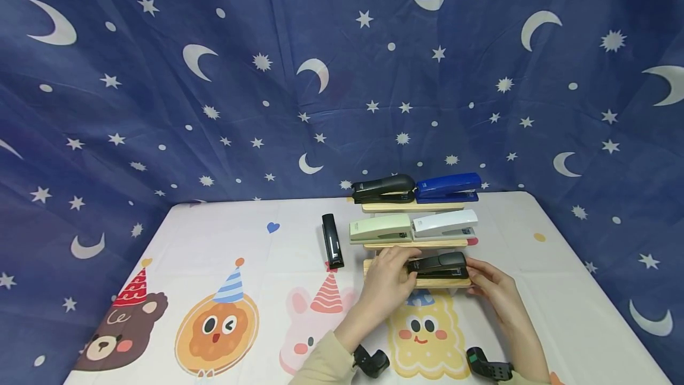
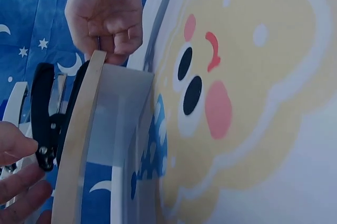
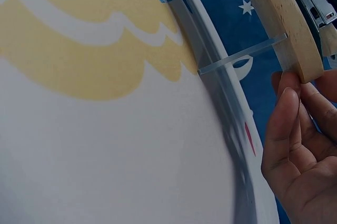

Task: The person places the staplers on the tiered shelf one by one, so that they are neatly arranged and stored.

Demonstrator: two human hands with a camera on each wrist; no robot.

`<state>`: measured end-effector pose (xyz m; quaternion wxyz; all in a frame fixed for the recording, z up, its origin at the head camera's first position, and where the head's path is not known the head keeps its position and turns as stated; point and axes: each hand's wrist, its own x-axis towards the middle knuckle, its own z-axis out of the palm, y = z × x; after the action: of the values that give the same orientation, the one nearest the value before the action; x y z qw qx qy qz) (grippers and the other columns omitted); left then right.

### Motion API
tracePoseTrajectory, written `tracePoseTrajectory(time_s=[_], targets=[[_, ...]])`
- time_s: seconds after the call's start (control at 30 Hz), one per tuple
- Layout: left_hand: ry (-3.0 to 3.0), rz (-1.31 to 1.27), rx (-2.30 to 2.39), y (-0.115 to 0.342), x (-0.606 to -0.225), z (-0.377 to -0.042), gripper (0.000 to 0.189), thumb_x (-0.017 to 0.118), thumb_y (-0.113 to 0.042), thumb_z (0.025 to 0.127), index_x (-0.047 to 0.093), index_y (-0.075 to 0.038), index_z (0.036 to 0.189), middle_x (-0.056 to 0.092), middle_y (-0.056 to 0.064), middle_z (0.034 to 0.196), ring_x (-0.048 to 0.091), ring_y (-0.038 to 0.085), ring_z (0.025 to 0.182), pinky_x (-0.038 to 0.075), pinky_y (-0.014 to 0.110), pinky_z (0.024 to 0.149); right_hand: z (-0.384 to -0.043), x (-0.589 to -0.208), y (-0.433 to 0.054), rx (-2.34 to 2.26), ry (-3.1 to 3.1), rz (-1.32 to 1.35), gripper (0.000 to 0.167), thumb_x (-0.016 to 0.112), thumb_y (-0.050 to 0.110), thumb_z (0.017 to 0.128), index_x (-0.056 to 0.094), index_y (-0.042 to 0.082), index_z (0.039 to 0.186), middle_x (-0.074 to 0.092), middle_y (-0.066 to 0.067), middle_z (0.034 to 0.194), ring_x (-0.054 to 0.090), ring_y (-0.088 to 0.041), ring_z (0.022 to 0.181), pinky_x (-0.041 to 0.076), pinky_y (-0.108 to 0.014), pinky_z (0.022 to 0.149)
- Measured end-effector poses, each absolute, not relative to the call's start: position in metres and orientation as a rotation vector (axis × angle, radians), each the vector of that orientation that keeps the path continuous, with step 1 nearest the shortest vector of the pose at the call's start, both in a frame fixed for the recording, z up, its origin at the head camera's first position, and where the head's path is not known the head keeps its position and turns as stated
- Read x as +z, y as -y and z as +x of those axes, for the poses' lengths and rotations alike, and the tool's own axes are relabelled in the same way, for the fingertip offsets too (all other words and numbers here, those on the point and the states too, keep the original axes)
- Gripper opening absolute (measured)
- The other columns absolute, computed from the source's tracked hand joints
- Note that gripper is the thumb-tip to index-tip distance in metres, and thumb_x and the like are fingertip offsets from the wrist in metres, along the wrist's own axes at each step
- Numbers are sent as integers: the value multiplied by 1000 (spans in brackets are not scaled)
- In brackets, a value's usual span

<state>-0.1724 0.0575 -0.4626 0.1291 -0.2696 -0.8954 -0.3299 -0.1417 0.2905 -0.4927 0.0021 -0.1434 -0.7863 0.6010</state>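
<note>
A black stapler (image 1: 438, 264) lies lengthwise on the lowest wooden tier (image 1: 443, 283) of a three-tier stand with clear supports. My left hand (image 1: 389, 281) is at the stapler's left, hinge end; in the left wrist view its fingers (image 2: 20, 142) are spread and touch that end. At the opposite end, my right hand (image 1: 494, 290) has curled fingers around the tip of the wooden tier, close to the stapler's front. The right wrist view shows those fingers (image 3: 287, 124) against the board end (image 3: 310, 69), beside a clear panel (image 3: 242, 56).
On the middle tier (image 1: 417, 245) are a pale green stapler (image 1: 379, 228) and a white stapler (image 1: 445, 224). A black stapler (image 1: 383, 189) and a blue stapler (image 1: 447, 187) sit on the top tier. Another black stapler (image 1: 332, 241) lies on the tablecloth (image 1: 240, 230) left of the stand.
</note>
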Motion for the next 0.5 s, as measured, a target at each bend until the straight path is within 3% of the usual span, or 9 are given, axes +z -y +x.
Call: tracePoseTrajectory(time_s=[0.5], targets=[[2584,-676,-1025,-21,-457,-169,37,69,-14,81,65,-20,118,68,-4,115,61,15,105,47,34,92,-141,-492,-290,1888,2473,-471,46,49,18,98,44,-3,139,57,24,100,58,4,85,52,-19,74]])
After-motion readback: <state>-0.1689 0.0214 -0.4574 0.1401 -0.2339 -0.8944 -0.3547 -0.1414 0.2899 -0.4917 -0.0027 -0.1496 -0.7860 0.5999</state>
